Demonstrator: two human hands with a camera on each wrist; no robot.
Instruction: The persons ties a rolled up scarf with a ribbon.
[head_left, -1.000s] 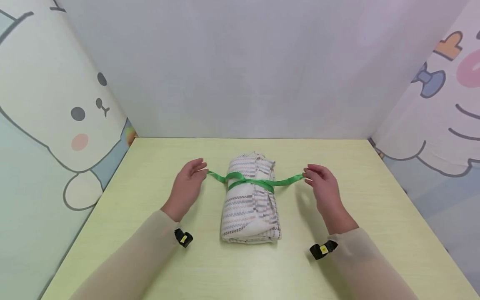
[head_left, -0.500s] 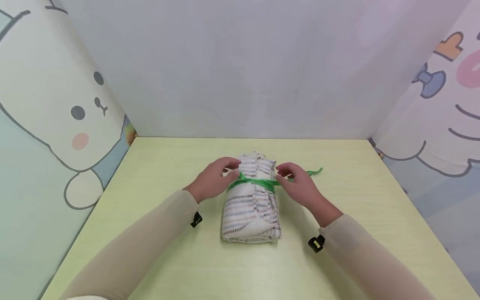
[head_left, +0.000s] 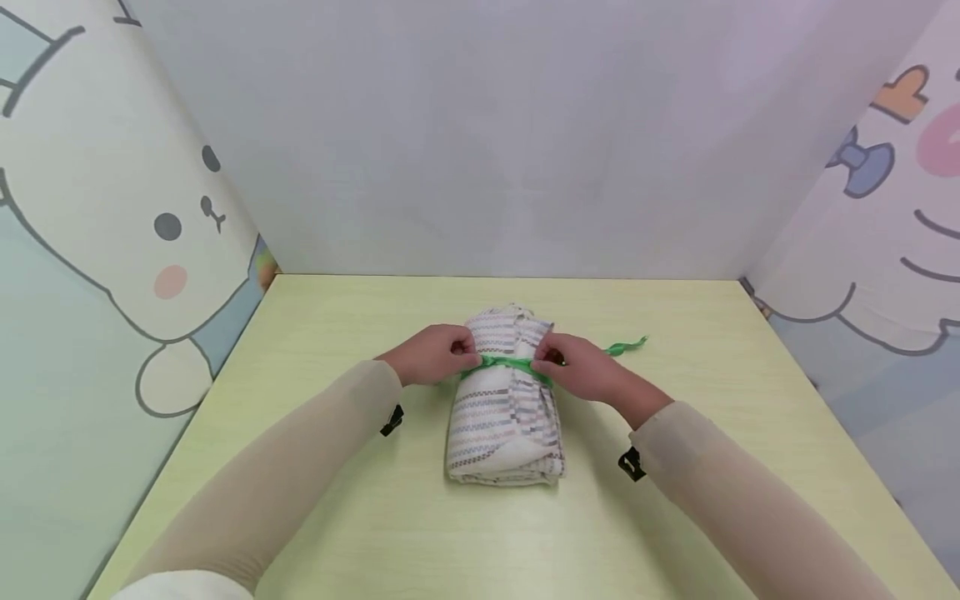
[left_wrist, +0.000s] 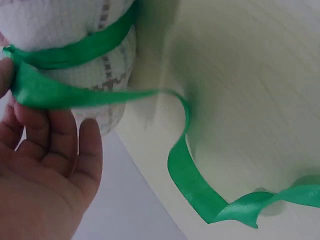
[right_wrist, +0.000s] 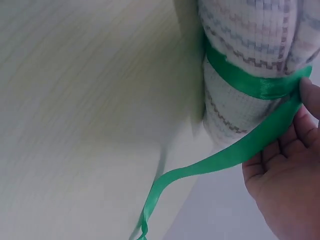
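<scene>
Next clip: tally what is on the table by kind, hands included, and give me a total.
Rolled striped towel: 1
Green ribbon, tied around the towel: 1
Hands, left hand and right hand, each pinching the ribbon beside the towel: 2
Total: 4

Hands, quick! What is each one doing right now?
Left hand: pinching the green ribbon beside the rolled towel.
Right hand: pinching the same ribbon on the other side.
</scene>
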